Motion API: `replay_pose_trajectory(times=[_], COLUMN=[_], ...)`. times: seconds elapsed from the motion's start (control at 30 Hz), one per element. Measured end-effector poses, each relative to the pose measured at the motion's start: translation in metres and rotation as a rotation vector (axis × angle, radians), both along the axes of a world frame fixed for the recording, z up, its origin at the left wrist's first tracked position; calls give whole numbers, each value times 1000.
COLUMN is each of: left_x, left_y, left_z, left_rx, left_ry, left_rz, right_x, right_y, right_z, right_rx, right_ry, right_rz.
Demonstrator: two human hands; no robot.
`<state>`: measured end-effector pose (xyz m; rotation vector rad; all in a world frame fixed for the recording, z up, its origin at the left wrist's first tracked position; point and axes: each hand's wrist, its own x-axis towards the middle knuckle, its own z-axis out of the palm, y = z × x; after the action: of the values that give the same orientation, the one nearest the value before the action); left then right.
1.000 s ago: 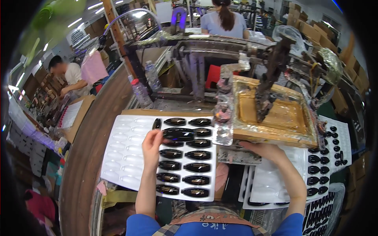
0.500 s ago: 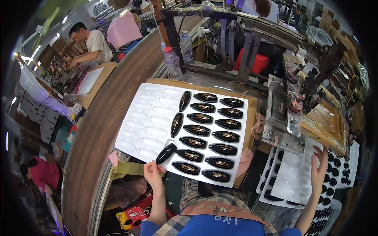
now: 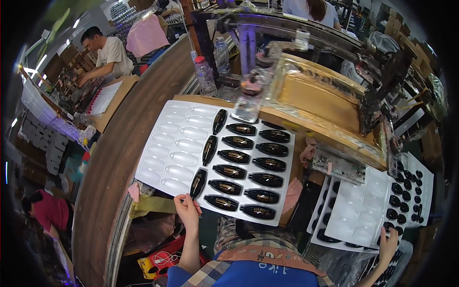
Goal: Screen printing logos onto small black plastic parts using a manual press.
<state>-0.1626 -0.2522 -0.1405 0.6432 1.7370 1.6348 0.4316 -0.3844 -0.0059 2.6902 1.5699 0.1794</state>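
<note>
A white moulded tray lies before me, bearing rows of glossy black bottle-shaped pieces with gold print. Along its middle, three pieces stand lengthwise, unlike the crosswise rows. My left hand pinches the near end of the lowest of these, a black bottle-shaped piece. At the far right, my right hand has its fingers closed at a small black piece beside a second white tray. Those fingertips partly cover that piece. A wooden-framed printing screen hangs over the tray's back right corner, hiding some pieces.
A long brown belt runs along the left. Plastic bottles, one red-capped, stand behind the tray. A metal plate fixture sits between the trays. A person in a light shirt works at the far left.
The printing screen has swung left over the tray's back corner. My right hand has dropped from beside it to the small black pieces. The piece at my left hand has turned more lengthwise.
</note>
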Motion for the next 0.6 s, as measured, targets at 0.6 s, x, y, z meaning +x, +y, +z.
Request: replay_pose_trajectory(times=[0.6], left_x=[171], left_y=[165], left_z=[134], left_rx=[604], left_ry=[713], left_rz=[-903], right_x=[-51], right_y=[15], right_z=[45], right_rx=[388], right_ry=[408], right_rz=[-190])
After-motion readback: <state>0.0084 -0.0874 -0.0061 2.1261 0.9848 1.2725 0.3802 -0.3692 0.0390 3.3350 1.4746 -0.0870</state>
